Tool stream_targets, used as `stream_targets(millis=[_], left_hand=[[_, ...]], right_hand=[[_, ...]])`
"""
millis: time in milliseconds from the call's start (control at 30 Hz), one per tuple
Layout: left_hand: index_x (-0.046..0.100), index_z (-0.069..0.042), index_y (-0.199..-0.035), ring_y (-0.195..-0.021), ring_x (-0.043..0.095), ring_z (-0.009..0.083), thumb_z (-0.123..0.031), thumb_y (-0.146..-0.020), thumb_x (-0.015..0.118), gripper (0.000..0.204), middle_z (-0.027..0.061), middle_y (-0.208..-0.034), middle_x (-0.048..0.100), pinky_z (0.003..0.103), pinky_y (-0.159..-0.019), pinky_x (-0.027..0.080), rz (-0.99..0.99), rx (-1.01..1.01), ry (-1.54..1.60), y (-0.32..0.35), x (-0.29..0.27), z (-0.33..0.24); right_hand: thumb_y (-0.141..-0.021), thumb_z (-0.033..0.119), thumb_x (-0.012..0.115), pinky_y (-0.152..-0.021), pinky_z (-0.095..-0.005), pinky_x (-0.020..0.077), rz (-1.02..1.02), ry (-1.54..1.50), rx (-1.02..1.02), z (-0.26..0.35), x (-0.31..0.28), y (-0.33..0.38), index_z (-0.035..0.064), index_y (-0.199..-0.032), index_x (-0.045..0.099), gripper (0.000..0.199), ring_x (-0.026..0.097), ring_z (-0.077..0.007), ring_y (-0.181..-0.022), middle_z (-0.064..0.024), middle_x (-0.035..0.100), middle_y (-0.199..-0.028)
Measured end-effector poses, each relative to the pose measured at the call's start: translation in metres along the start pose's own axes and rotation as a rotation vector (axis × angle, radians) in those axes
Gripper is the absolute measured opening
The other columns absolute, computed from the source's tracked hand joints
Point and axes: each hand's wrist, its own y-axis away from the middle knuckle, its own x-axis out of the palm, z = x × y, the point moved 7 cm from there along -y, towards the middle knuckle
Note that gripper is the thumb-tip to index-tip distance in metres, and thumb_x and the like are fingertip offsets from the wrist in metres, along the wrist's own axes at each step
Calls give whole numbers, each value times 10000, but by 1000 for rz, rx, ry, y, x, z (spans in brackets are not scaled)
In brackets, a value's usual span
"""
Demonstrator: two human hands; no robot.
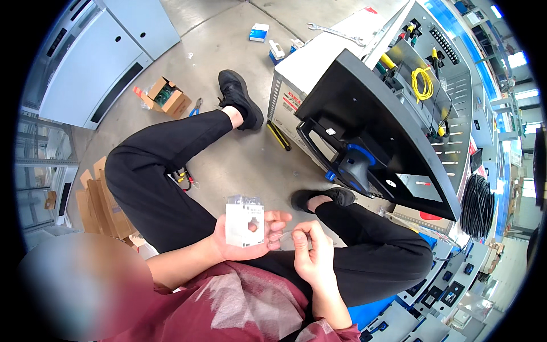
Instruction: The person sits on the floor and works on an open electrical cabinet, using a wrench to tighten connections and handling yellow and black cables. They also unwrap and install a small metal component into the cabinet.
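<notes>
On my left hand (273, 232) rests a white current transformer (236, 227), a boxy block with an opening through it and a clear plastic cover along its top edge. The palm and fingers lie behind and under the block. Close by on the right is my right hand (314, 253), its thumb and bent fingers drawn together in a pinch. A faint, thin, clear bit shows near those fingertips, too small to name. Both hands are above my lap, between my black-trousered legs.
To the right stands a black monitor (376, 125) beside a white cabinet with a wrench (336, 34) on top. An open cardboard box (169, 100), blue-handled pliers (196, 107) and a small blue-white box (258, 32) lie on the floor. Cardboard (102, 199) leans at left.
</notes>
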Motion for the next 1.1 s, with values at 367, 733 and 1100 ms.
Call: stream_targets(millis=[367, 733, 1100], left_hand=[[259, 168, -1579, -1063, 580, 164, -141, -785, 819, 1020, 71, -1216, 539, 301, -901, 476, 93, -295, 21, 14, -6, 42], [655, -22, -1283, -938, 692, 204, -92, -957, 564, 346, 79, -1092, 720, 355, -822, 566, -687, 208, -190, 36, -87, -10], [519, 115, -1425, -1109, 605, 274, -332, -931, 567, 667, 159, -1176, 636, 355, -928, 501, -283, 136, 60, 42, -59, -46]], right_hand=[[-1104, 192, 567, -572, -245, 434, -348, -36, 74, -22, -17, 11, 40, -964, 573, 207, 524, -84, -606, -3, 567, -706], [-1083, 352, 561, -799, -459, 467, -348, -1100, -165, -10, -34, -3, 100, -908, 444, 329, 542, -287, -831, -110, 525, -876], [-1138, 344, 443, -679, -369, 461, -466, -997, -27, -24, -31, -3, 117, -1068, 475, 240, 436, -163, -670, -25, 428, -784]])
